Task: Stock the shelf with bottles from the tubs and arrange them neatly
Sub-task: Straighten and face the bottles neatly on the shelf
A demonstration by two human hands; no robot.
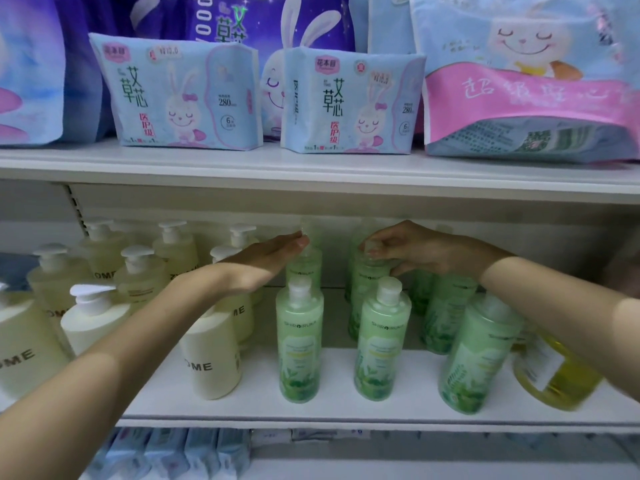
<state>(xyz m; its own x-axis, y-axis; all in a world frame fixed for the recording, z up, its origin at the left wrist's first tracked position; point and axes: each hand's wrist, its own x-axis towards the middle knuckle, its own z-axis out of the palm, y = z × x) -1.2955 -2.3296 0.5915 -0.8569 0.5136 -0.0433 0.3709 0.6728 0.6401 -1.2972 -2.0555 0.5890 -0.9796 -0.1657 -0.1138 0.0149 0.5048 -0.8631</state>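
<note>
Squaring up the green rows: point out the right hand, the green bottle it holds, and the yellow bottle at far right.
Right hand (pixel 415 249): head view, back of the hand.
Held bottle (pixel 363 289): head view, upper body below the fingers.
Yellow bottle (pixel 568 382): head view, clear yellow body.

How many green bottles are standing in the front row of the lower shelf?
3: the left green bottle, the middle green bottle and the right green bottle, beside a yellow bottle. More green bottles stand behind, partly hidden.
</note>
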